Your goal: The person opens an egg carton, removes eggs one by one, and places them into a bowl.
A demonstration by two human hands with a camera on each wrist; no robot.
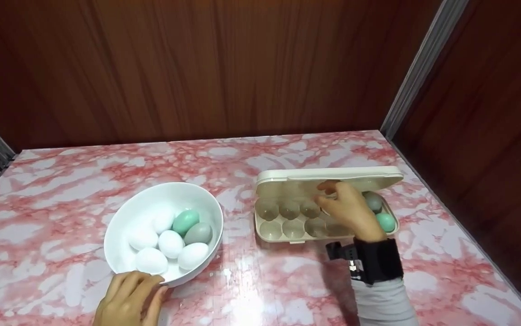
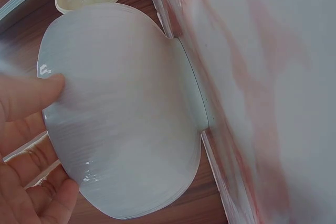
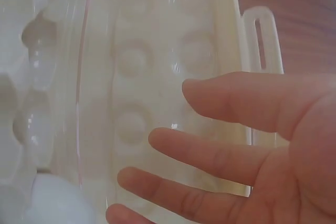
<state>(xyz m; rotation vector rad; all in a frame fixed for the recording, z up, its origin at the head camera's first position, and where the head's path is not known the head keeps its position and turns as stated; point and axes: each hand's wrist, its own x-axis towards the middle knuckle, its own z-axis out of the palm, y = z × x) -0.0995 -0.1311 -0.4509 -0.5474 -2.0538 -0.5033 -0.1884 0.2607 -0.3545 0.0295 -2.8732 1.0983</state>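
Note:
My left hand (image 1: 129,299) pinches the near rim of a white bowl (image 1: 122,217), thumb on its outer wall (image 2: 121,108) in the left wrist view. Inside the bowl lie several white eggs (image 1: 151,261), a green egg (image 1: 185,221) and a grey egg (image 1: 198,233). Over the cream egg carton (image 1: 283,240), my right hand (image 1: 351,210) has its fingers spread and holds nothing. A grey egg (image 1: 372,202) and a green egg (image 1: 385,222) sit at the carton's right end. The right wrist view shows a white egg (image 3: 58,203) in a cup; the hand mostly hides it from the head view.
The carton's lid (image 1: 328,174) stands raised along its far side, behind my right hand. Its left cups (image 1: 269,230) hold no eggs. Brown wood-grain panels (image 1: 197,68) wall the back and right of the pink marbled table (image 1: 260,290).

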